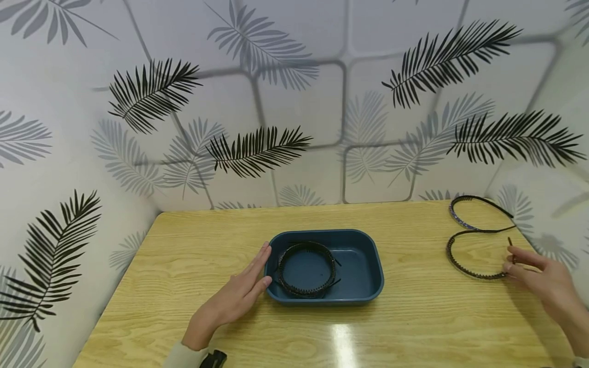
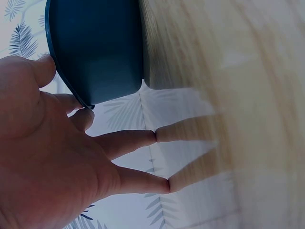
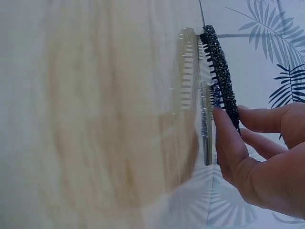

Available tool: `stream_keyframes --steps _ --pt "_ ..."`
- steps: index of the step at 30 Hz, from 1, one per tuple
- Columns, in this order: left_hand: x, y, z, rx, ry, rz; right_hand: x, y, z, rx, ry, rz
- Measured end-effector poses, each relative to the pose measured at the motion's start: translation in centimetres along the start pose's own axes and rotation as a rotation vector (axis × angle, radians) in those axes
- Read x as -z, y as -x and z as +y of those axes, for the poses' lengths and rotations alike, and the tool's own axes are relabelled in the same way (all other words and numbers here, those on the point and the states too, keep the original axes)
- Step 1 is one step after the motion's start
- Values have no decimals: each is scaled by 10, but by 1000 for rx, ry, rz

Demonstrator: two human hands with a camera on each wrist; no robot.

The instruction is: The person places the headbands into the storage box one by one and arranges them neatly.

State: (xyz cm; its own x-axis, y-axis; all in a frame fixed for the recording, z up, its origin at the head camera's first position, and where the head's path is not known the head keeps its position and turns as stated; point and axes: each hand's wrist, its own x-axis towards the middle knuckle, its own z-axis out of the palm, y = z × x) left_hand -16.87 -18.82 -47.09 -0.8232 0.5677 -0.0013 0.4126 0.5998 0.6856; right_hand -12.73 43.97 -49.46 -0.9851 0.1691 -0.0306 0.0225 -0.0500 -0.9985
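Note:
My left hand (image 1: 232,299) rests against the left end of a blue plastic bin (image 1: 359,271), fingers extended. From the left wrist view, the thumb and some fingers meet the bin's rim (image 2: 59,71), while two others reach down to the tabletop. Dark toothed headbands (image 1: 303,292) lie inside the bin, in its left half. Over at the right, my right hand (image 1: 547,281) pinches one end of a black toothed headband (image 1: 478,276). Its glittery, stone-covered outer side (image 3: 223,71) shows in the right wrist view.
Just behind the held headband lies another headband (image 1: 457,219) with bluish beading, near the table's back right corner. The wood-grain table (image 1: 184,255) backs onto walls with a leaf pattern (image 1: 257,148). Light glares off the tabletop in front of the bin.

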Motion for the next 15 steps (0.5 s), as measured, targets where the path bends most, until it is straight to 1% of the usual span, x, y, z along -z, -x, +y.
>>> stream_keyframes --steps 2,3,4,8,12,15 --pt "0 0 0 1 -3 -1 -1 0 0 -16 -85 -16" --pt "0 0 0 1 -6 -1 -2 0 1 -19 -99 -22" --pt "1 0 0 3 -8 0 -3 0 1 -23 -108 -24" --pt "1 0 0 -1 -11 1 -6 0 1 28 -91 -34" --pt "1 1 1 -3 -10 -4 -10 0 1 56 -123 -42" --pt "2 1 1 0 -12 -8 -15 -1 -1 67 -160 -29"
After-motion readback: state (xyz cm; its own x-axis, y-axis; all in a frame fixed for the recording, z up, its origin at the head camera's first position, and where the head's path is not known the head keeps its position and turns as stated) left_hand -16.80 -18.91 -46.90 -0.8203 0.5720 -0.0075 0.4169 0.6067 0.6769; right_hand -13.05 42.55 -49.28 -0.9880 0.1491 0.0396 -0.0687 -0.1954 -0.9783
